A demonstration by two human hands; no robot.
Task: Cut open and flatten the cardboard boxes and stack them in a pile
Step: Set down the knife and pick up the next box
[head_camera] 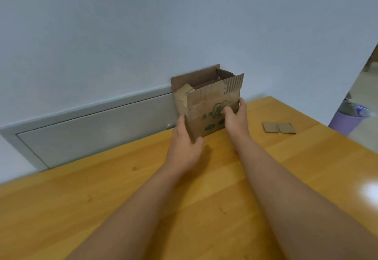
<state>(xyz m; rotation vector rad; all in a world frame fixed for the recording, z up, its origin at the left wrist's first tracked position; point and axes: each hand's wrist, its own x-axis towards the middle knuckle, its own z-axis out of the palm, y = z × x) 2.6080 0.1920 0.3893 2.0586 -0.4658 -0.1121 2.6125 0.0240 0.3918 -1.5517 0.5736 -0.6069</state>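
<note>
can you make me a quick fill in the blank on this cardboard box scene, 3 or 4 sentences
1. The left hand and right hand both hold the upright cardboard box, whose top flaps are ____.
2. The printing on the front of the box is ____ in colour.
3. To the right of the box, a flattened cardboard piece lies on the ____ table.
4. Past the table's right edge stands a ____ bin.

Missing words: open; green; wooden; purple
</note>
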